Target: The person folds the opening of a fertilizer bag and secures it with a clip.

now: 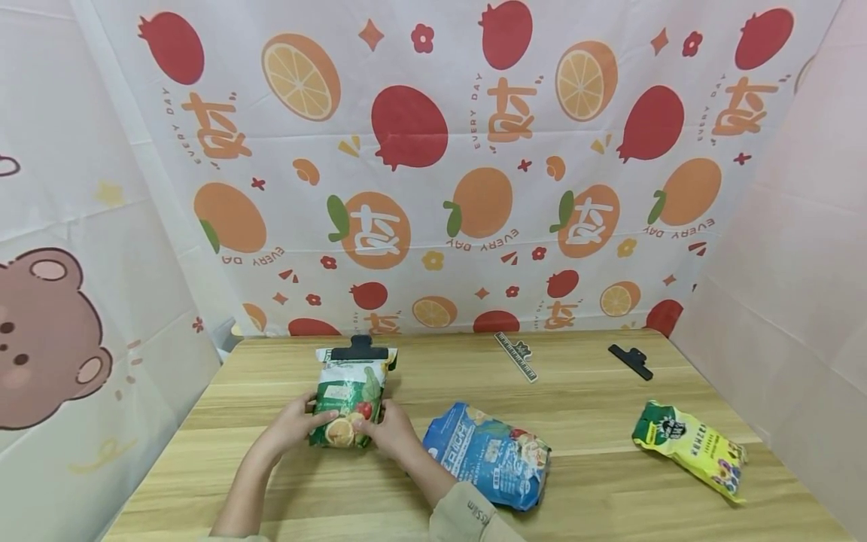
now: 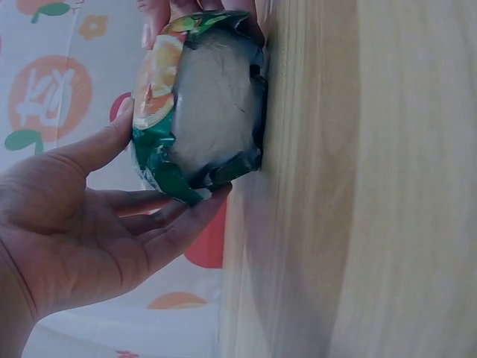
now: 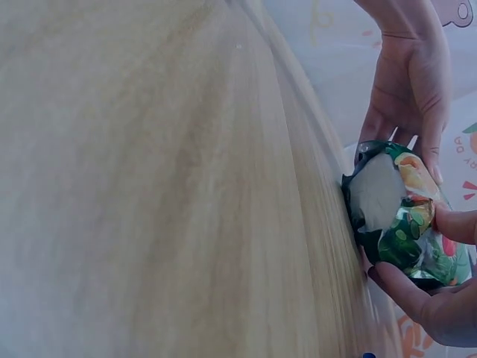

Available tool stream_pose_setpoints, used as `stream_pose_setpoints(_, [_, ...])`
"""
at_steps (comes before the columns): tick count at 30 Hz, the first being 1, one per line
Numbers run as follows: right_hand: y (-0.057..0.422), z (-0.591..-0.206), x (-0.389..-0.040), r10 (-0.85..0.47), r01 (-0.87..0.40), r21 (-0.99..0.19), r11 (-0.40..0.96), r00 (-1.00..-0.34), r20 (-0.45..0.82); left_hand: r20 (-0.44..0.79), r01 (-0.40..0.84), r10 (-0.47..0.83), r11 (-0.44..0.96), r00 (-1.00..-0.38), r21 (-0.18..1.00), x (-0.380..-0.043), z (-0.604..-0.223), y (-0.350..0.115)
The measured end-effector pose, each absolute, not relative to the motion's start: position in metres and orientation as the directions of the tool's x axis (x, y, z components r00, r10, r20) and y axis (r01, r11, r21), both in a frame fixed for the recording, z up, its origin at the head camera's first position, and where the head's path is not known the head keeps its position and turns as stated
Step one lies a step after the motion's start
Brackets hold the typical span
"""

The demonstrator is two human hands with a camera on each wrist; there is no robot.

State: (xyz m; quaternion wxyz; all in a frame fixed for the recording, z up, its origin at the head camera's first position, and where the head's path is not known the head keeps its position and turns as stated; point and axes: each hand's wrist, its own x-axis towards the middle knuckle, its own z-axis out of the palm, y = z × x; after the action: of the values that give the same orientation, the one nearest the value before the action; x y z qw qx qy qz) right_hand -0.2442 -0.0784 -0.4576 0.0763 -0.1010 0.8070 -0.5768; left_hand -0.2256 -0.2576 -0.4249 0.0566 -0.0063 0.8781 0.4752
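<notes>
A green and white packet printed with fruit and vegetables is at the left of the table, its pale base facing the camera in the left wrist view. A black clip sits across its top end. My left hand holds the packet's left side, thumb over the printed front and fingers at its edge. On the opposite side, my right hand grips it with the thumb on the front. In the right wrist view both hands are around the packet, close to the tabletop.
A blue packet lies right of my right forearm. Farther right is a yellow-green packet. Toward the back lie a patterned white clip and a second black clip. A fruit-print curtain hangs behind the wooden table.
</notes>
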Motion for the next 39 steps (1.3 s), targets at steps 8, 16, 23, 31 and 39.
stream_pose_setpoints(8, [-0.08,-0.461,-0.246,-0.233,-0.089,-0.941,0.327,-0.972,0.011,-0.143,-0.107,0.026,0.529,-0.989,0.842,-0.227,-0.426,-0.259])
stream_pose_setpoints(16, [-0.081,-0.461,-0.247,-0.224,-0.054,-0.946,0.32,-0.974,-0.02,-0.162,-0.136,0.004,0.527,-0.987,0.839,-0.228,-0.427,-0.259])
stream_pose_setpoints(23, [-0.081,-0.462,-0.25,-0.235,-0.044,-0.946,0.321,-0.971,-0.035,-0.179,-0.159,-0.012,0.518,-0.984,0.84,-0.229,-0.428,-0.259])
stream_pose_setpoints(31, [-0.08,-0.461,-0.251,-0.252,-0.014,-0.957,0.291,-0.966,-0.062,-0.202,-0.183,-0.017,0.499,-0.979,0.847,-0.231,-0.429,-0.26])
stream_pose_setpoints(39, [-0.081,-0.463,-0.256,-0.25,0.0,-0.959,0.283,-0.965,-0.074,-0.202,-0.185,-0.015,0.473,-0.979,0.862,-0.232,-0.431,-0.259])
